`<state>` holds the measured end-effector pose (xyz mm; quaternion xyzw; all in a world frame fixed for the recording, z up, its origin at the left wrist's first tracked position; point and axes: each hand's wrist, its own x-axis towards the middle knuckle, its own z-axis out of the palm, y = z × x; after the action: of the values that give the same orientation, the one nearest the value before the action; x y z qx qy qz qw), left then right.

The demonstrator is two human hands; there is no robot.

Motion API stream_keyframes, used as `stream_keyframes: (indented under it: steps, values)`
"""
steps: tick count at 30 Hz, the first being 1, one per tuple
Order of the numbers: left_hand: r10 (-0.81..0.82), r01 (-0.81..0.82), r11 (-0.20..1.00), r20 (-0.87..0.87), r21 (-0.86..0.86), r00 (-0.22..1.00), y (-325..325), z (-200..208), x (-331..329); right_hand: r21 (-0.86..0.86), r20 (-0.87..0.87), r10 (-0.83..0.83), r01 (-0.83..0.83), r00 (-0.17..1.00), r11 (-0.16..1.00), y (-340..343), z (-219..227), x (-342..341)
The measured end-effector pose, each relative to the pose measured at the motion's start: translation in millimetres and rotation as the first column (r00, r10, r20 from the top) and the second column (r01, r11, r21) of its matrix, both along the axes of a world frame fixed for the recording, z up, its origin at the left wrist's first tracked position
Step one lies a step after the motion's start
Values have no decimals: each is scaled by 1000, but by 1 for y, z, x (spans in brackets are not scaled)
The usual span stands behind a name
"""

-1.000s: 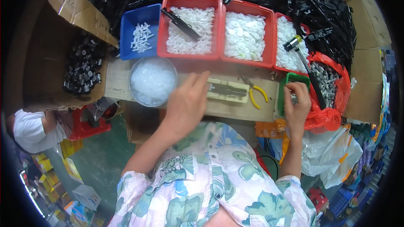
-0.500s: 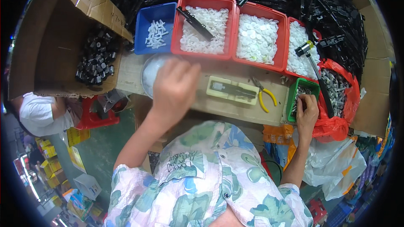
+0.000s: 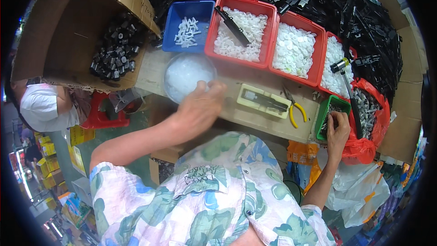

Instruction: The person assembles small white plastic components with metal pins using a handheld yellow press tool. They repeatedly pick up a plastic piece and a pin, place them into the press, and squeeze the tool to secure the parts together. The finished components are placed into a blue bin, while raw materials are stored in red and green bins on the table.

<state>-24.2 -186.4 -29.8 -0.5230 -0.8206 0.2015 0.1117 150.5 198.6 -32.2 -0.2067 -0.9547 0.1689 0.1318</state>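
Note:
My left hand (image 3: 203, 105) hovers at the near right rim of a round tub (image 3: 184, 75) of whitish, translucent material. Its fingers are curled together; whatever they hold, if anything, cannot be made out. Over at the right, the fingers of my right hand (image 3: 338, 130) are bent and pinched at a small green bin (image 3: 322, 109) of small metal parts. Their tips are too small to show what is between them. Between my hands lies a cream block-shaped fixture (image 3: 259, 108) with a dark elongated part (image 3: 264, 99) set in it. Yellow-handled pliers (image 3: 297, 109) rest beside it.
Behind stand a blue bin (image 3: 169, 29) of white pieces and red bins (image 3: 268, 61) of white discs. A hammer (image 3: 350, 89) leans by a red bag (image 3: 382, 118) of parts. Black parts (image 3: 364, 23) heap at the back; a cardboard box (image 3: 59, 41) stands left.
My left hand has come down from over the tub to its near right rim, uncovering the tub. My right hand stays at the green bin. The whole view has shifted, with things appearing further right.

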Motion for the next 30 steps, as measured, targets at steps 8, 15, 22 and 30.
stream_keyframes:
  steps: [8,15,22,30]
  values:
    - [117,-132,986,143,102,983,-20,7,-9,-151,-188,106,-135,976,979,-42,53,-38]
    - [94,-203,925,322,322,942,4,22,2,-125,-329,576,-639,749,759,-110,55,-160]
    - [84,-289,858,439,424,895,19,16,11,57,-227,743,-753,630,656,-147,6,-239]
    - [74,-342,818,506,462,860,14,12,6,102,-46,769,-763,638,639,-146,6,-249]
